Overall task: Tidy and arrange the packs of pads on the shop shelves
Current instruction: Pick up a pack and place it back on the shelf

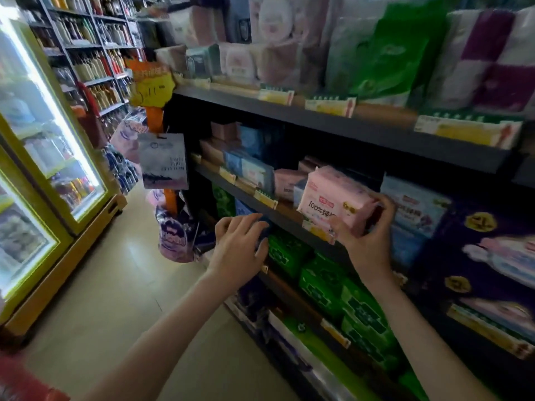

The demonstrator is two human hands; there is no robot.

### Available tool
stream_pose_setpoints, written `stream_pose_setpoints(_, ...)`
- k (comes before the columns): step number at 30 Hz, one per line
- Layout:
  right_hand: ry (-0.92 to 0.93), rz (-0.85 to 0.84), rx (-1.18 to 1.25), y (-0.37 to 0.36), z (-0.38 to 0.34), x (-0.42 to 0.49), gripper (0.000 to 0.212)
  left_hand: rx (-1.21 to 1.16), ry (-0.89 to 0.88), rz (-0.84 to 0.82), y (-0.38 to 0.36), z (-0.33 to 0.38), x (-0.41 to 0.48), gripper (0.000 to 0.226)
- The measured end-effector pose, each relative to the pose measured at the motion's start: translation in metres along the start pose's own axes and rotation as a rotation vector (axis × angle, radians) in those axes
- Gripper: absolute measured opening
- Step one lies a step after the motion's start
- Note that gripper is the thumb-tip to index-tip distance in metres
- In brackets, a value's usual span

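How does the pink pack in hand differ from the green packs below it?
The pink pack is pale with dark print; the green packs are bright green with pale motifs. The right hand grips the pink pack; the green packs lie shelved in a row. Both are plastic-wrapped.

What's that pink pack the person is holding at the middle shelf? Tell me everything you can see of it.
The pink pack is a plump, soft block in glossy plastic film, pale pink, with a red label, dark "100%" print and a small yellow badge on its front. It looks sealed. It is tilted, front toward the camera, at the front edge of the middle shelf. The right hand grips its right end, thumb in front, fingers behind.
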State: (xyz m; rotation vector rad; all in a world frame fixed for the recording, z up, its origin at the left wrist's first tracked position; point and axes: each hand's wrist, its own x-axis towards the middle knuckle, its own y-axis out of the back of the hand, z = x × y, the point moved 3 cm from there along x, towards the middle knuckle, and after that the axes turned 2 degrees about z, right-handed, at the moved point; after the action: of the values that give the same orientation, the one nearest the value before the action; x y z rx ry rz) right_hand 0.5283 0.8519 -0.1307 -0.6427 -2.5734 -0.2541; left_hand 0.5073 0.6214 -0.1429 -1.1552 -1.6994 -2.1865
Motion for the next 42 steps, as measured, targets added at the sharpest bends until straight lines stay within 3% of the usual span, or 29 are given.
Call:
stream_pose_setpoints(6,0.011,0.144,-0.104,-0.053,0.018,0.025,0.070,-0.038,-0.125,-0.134,-0.064,-0.082,0.074,0.036)
stream_pose_setpoints(10,0.001,0.348,-0.081,-0.077,0.022,0.029,0.068,-0.088,-0.284,-0.194,-0.089,-0.112,0.117,0.031)
stream_pose_setpoints(15,-0.024,0.556,-0.185,-0.090,0.014,0.012,0.068,-0.175,-0.470,-0.207,-0.109,-0.114,0.155,0.046)
stream_pose_setpoints(20,-0.043,0.676,-0.300,-0.082,-0.001,-0.014,0.068,-0.113,-0.633,-0.369,-0.133,-0.090,0.169,0.049)
stream_pose_setpoints(24,-0.012,0.750,-0.379,-0.064,-0.013,-0.038,0.068,-0.106,-0.599,-0.341,-0.142,-0.082,0.176,0.052)
stream_pose_setpoints(33,0.099,1.053,-0.427,-0.015,-0.048,-0.094,0.063,-0.521,-0.767,-0.005,-0.099,-0.015,0.130,0.046)
stream_pose_setpoints(37,0.144,1.181,-0.414,0.023,-0.059,-0.118,0.063,-0.560,-0.859,-0.012,-0.082,0.026,0.102,0.043)
stream_pose_setpoints(42,0.153,1.185,-0.386,0.085,-0.058,-0.145,0.065,-0.551,-0.852,-0.034,-0.073,0.088,0.079,0.046)
